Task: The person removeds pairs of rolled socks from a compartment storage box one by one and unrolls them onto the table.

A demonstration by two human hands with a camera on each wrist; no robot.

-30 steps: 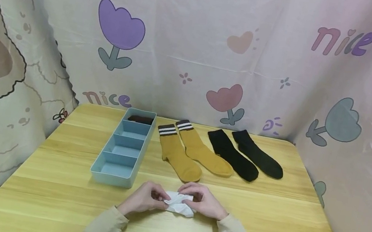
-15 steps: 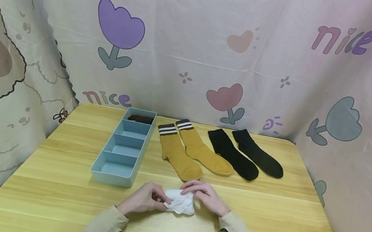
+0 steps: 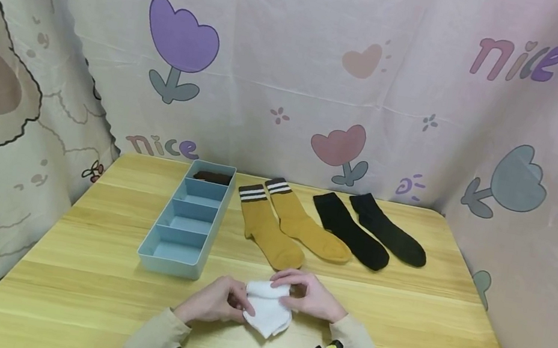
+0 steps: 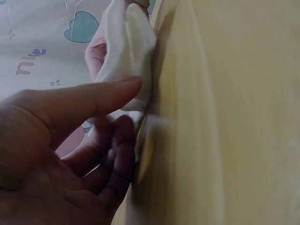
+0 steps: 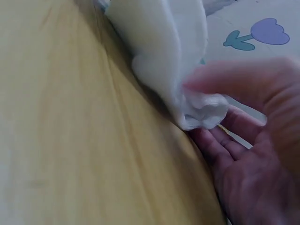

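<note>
A folded white sock (image 3: 268, 312) lies on the wooden table in front of the person, its far edge turned over into a thick roll. At its left edge, my left hand (image 3: 216, 300) pinches the fabric between thumb and fingers. My right hand (image 3: 311, 296) holds the rolled far right corner, fingers behind and thumb in front. In the left wrist view the thumb (image 4: 108, 97) lies over the white sock (image 4: 126, 51), fingers curled below it. The right wrist view has the sock's rolled end (image 5: 204, 110) between thumb and fingers.
A blue-grey divided box (image 3: 144, 262) stands at the left, with a dark brown bundle (image 3: 212, 177) in its far compartment. Two mustard socks (image 3: 270, 230) with striped cuffs lie beyond the hands. Two black socks (image 3: 352, 231) lie to their right. A printed curtain (image 3: 277, 46) hangs behind the table.
The white sock has opened from a crumpled bundle into a wider folded shape, extending nearer the person. The right hand has lifted off and then taken hold of its far corner.
</note>
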